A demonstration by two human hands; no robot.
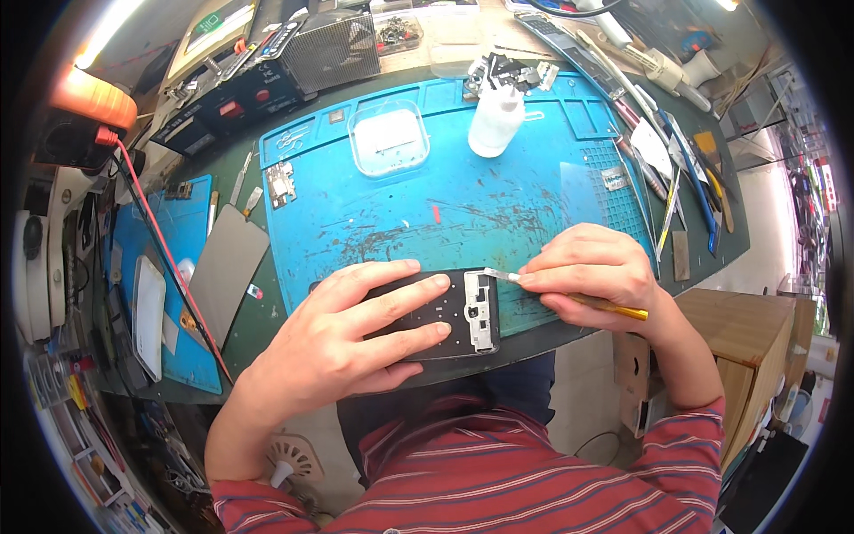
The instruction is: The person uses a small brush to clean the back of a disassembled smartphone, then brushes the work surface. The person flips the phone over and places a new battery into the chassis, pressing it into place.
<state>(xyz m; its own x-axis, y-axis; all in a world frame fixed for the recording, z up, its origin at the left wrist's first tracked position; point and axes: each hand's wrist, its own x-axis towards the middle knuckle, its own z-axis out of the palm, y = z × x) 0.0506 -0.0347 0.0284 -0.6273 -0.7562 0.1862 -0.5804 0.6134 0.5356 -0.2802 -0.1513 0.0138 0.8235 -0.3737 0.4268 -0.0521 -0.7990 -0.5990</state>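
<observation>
A black phone body (455,307) lies at the near edge of the blue work mat, with a silvery part (479,311) full of cut-outs along its right end. My left hand (351,334) spreads over the phone's left portion and grips it, three fingertips flat on top and the thumb by the near edge. Pinched in my right hand (592,276) is a slim knife (614,307) with a gold-coloured handle. Its flat pale blade touches the phone's far right corner, beside the silvery part.
On the blue mat (382,214) stand a clear plastic dish (425,147) and a white bottle (495,125). Tweezers and other hand tools (685,178) crowd the right side. A red cable (169,249) crosses the left side, near a grey panel (227,271). A wooden cabinet (738,334) stands right.
</observation>
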